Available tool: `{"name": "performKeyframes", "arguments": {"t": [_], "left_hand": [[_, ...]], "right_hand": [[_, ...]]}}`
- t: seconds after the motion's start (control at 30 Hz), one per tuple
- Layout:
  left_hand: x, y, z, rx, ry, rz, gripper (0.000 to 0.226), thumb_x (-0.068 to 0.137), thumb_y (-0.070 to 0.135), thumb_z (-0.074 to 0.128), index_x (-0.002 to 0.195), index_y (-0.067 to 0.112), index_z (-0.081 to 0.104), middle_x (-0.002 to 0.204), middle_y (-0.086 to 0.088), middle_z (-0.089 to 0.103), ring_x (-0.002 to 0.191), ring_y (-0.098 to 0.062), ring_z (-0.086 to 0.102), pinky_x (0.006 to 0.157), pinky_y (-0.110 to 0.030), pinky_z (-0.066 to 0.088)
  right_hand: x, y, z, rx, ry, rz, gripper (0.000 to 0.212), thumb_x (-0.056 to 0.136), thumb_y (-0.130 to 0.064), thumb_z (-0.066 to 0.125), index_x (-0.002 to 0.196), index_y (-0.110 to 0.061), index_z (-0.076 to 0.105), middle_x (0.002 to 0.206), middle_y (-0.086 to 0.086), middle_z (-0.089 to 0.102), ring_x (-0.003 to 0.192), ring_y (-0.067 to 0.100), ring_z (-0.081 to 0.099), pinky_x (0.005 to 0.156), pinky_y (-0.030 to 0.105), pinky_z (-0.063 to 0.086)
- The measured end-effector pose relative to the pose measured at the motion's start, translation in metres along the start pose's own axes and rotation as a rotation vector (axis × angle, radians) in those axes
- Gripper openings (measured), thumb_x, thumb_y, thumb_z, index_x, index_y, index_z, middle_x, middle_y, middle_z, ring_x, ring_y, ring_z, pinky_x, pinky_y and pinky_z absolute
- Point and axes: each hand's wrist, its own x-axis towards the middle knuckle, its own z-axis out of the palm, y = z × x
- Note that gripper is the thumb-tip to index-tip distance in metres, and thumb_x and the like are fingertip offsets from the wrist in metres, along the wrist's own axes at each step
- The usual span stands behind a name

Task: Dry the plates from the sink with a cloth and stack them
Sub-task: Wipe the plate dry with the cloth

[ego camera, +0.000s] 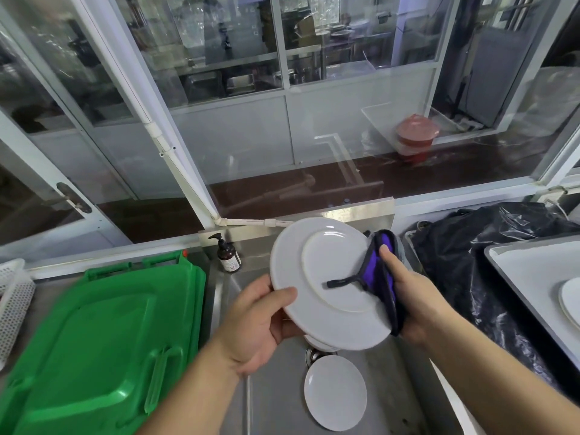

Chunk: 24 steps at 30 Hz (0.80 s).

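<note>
Both forearms reach forward over the steel sink [276,403]. The left hand [260,321] grips the near-left rim of a white plate [329,277], thumb lying across its underside, fingers curled behind. The plate is held tilted above the basin, its base ring facing the camera. The right hand [408,296] clasps a purple cloth [381,271] folded over the plate's right edge, thumb pressing on top. Another plate [335,392] lies flat in the sink below. A green lid [103,340] sits to the left.
</note>
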Motion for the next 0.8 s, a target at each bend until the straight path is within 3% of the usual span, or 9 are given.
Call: {"name": "performKeyframes", "arguments": {"t": [0.1, 0.17, 0.27, 0.33, 0.47, 0.5, 0.57, 0.67, 0.8], "left_hand": [[-0.004, -0.002, 0.002, 0.017, -0.019, 0.008, 0.028, 0.09, 0.007, 0.07, 0.116, 0.013, 0.076, 0.121, -0.025, 0.073, 0.104, -0.034, 0.074, 0.073, -0.042, 0.065], [-0.007, -0.013, 0.011, 0.0, 0.011, 0.035, 0.023, 0.092, 0.007, 0.071, 0.111, 0.016, 0.078, 0.121, -0.022, 0.074, 0.105, -0.031, 0.075, 0.074, -0.04, 0.064], [-0.008, -0.037, 0.029, 0.005, 0.093, 0.127, 0.027, 0.086, 0.011, 0.066, 0.105, 0.024, 0.08, 0.12, -0.015, 0.076, 0.109, -0.028, 0.075, 0.08, -0.04, 0.064], [-0.006, -0.046, 0.041, 0.078, 0.149, 0.192, 0.028, 0.088, 0.016, 0.063, 0.104, 0.032, 0.079, 0.118, -0.009, 0.078, 0.111, -0.027, 0.075, 0.087, -0.042, 0.063], [0.003, -0.056, 0.045, 0.241, 0.171, 0.274, 0.023, 0.091, 0.023, 0.065, 0.108, 0.036, 0.074, 0.115, -0.004, 0.078, 0.11, -0.025, 0.075, 0.094, -0.044, 0.061], [0.005, -0.058, 0.043, 0.273, 0.178, 0.278, 0.022, 0.091, 0.025, 0.065, 0.109, 0.035, 0.074, 0.114, -0.004, 0.078, 0.11, -0.024, 0.074, 0.095, -0.047, 0.061], [0.009, -0.059, 0.038, 0.343, 0.191, 0.267, 0.025, 0.094, 0.024, 0.06, 0.113, 0.034, 0.072, 0.115, -0.002, 0.078, 0.111, -0.024, 0.074, 0.097, -0.052, 0.059], [0.009, -0.057, 0.035, 0.35, 0.163, 0.216, 0.025, 0.097, 0.025, 0.057, 0.116, 0.033, 0.071, 0.113, -0.005, 0.078, 0.108, -0.03, 0.074, 0.085, -0.047, 0.063], [0.006, -0.055, 0.03, 0.28, 0.099, 0.14, 0.028, 0.094, 0.012, 0.053, 0.114, 0.019, 0.071, 0.111, -0.014, 0.077, 0.105, -0.031, 0.075, 0.08, -0.042, 0.064]], "right_hand": [[-0.003, 0.003, 0.007, -0.02, 0.081, -0.013, 0.054, 0.084, -0.058, 0.08, 0.108, -0.01, 0.079, 0.096, 0.012, 0.082, 0.081, 0.031, 0.081, 0.068, 0.046, 0.066], [-0.003, 0.009, 0.01, -0.044, 0.158, -0.029, 0.052, 0.089, -0.061, 0.075, 0.109, -0.012, 0.076, 0.091, 0.008, 0.083, 0.081, 0.031, 0.08, 0.076, 0.047, 0.066], [-0.005, 0.021, 0.019, -0.096, 0.225, -0.074, 0.055, 0.098, -0.061, 0.062, 0.125, -0.014, 0.068, 0.104, 0.005, 0.078, 0.099, 0.029, 0.073, 0.097, 0.052, 0.059], [-0.009, 0.033, 0.028, -0.132, 0.228, -0.108, 0.055, 0.102, -0.061, 0.054, 0.133, -0.016, 0.061, 0.112, 0.003, 0.073, 0.104, 0.028, 0.071, 0.1, 0.052, 0.057], [-0.027, 0.052, 0.043, -0.242, 0.194, -0.216, 0.036, 0.103, -0.056, 0.05, 0.131, -0.034, 0.056, 0.106, -0.003, 0.073, 0.094, 0.022, 0.071, 0.075, 0.037, 0.056], [-0.032, 0.055, 0.045, -0.256, 0.155, -0.266, 0.032, 0.104, -0.052, 0.05, 0.133, -0.041, 0.055, 0.109, -0.006, 0.074, 0.096, 0.02, 0.072, 0.077, 0.038, 0.057], [-0.042, 0.059, 0.047, -0.301, 0.047, -0.377, 0.034, 0.105, -0.044, 0.052, 0.139, -0.047, 0.052, 0.125, -0.008, 0.071, 0.114, 0.017, 0.07, 0.097, 0.048, 0.057], [-0.048, 0.057, 0.047, -0.546, -0.114, -0.551, 0.047, 0.108, -0.031, 0.048, 0.154, -0.037, 0.042, 0.155, -0.002, 0.051, 0.141, 0.025, 0.048, 0.118, 0.066, 0.037], [-0.041, 0.034, 0.043, -0.77, -0.271, -0.7, 0.06, 0.109, -0.026, 0.047, 0.165, -0.038, 0.028, 0.168, -0.017, 0.034, 0.16, 0.009, 0.021, 0.13, 0.047, 0.022]]}}
